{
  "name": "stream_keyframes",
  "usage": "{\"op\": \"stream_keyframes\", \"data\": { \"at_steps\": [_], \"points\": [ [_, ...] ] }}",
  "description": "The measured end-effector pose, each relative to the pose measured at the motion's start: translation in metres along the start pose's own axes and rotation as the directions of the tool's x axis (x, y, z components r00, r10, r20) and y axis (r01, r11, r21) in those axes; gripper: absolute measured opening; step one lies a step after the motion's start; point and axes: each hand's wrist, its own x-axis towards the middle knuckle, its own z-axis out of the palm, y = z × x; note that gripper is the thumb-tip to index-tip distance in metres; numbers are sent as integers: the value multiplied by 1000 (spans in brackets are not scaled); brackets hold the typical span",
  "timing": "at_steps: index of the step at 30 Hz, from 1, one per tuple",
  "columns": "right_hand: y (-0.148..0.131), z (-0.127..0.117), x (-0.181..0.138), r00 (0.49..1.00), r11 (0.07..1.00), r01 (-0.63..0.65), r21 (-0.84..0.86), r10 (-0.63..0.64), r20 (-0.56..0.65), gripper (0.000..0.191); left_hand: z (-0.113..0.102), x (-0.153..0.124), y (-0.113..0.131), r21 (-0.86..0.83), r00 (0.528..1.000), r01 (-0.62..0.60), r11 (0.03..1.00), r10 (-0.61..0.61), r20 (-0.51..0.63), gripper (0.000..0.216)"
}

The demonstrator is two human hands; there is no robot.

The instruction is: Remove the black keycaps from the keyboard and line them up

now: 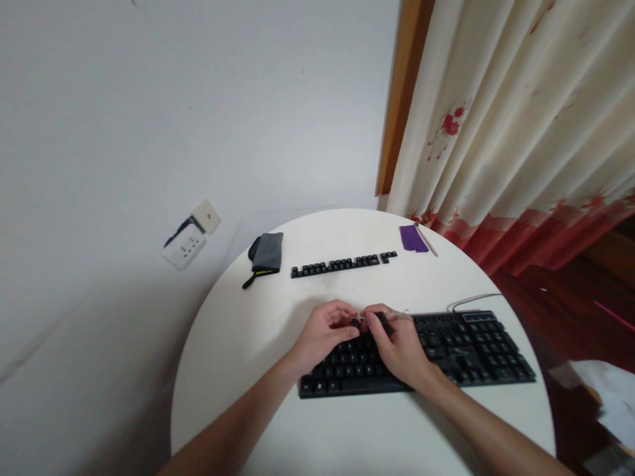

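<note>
1. The step in hand looks like close fingertip work on a small black keycap (354, 322), above the upper left part of the black keyboard (461, 354).
2. The left hand (322, 335) pinches the keycap; the right hand (403, 347) is closed around a black-handled tool (383, 322), its kind too small to make out.
3. A next move calls, I judge, for a steady pinch and careful alignment between the two hands.
4. Counted: two hands, one keyboard with one cable (471, 299), one long group of loose keycaps (342, 264) and one short group (388, 256) beside its right end, their pieces too small to number.
5. Farther back on the table (228, 370): one grey pouch (268, 252), one purple cloth (413, 238), one thin stick (427, 241).
</note>
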Motion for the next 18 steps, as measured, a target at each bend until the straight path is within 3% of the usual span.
{"op": "stream_keyframes", "data": {
  "at_steps": [11, 18],
  "points": [
    [3, 3, -2, 990, 998, -16, -59, 8, -142, 26, 1, -2, -2, 6, 1000, 3, 1000, -3, 6, 24],
    [1, -5, 0, 971, 993, -90, -75, 71, -227, 31, 0, 0, 2, 41, 997, 34, 999, -31, -67, 23]
  ]
}}
